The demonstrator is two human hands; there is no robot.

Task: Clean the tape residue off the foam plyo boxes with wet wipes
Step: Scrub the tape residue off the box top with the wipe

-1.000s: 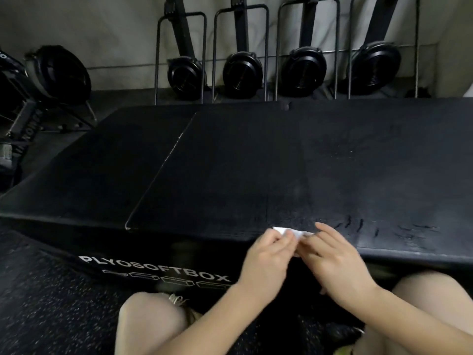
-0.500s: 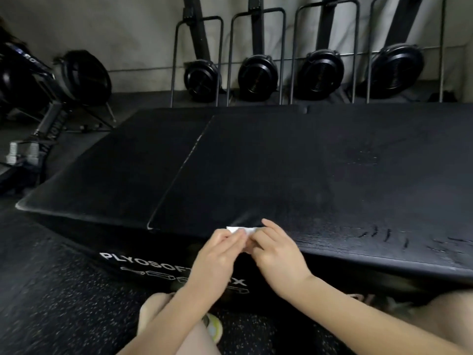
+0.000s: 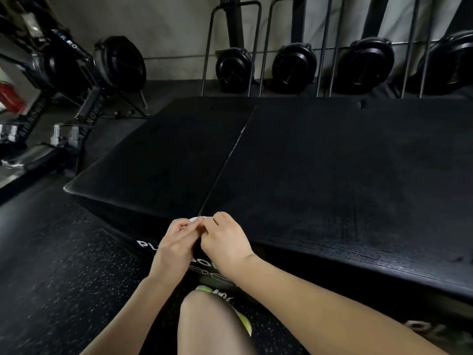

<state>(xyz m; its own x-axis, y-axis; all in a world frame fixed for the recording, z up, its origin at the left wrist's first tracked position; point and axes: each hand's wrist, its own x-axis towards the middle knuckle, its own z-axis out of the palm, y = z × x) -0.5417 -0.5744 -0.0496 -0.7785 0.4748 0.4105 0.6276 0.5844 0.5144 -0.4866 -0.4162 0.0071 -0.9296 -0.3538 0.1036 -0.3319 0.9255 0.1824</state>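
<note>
At the lower middle of the frame, both hands meet over the near edge of the foam plyo boxes (image 3: pixel 332 180), just where the seam (image 3: pixel 225 160) between the two black blocks reaches the front. The left hand (image 3: pixel 174 242) and the right hand (image 3: pixel 225 242) have their fingers curled, and together they pinch a small white wet wipe (image 3: pixel 195 219). Only a little corner of the wipe shows between the fingertips; the rest is hidden by the fingers.

I judge that the person is folding or bunching the wipe into a small pad before rubbing. To do this step well, the pad should be compact, with a clean damp face turned outward, so that the fingers can press it firmly. Then the rubbing should go along the seam in short strokes, because the pale line there looks like residue, though I cannot be sure from here. Too loose a wipe may only slide over the rough foam surface.

The wipe is held between the fingertips of both hands, just at the front edge of the box top and touching or almost touching it; I cannot tell which. The seam begins directly beside the fingertips and runs up toward the middle of the frame. Some faint marks also lie on the box top at the far right edge.

Below the hands, a bare knee (image 3: pixel 210 326) and a yellow-green shoe (image 3: pixel 242 321) are near the printed box side. Along the wall at the top stand black rowing machines (image 3: pixel 297 65).
</note>
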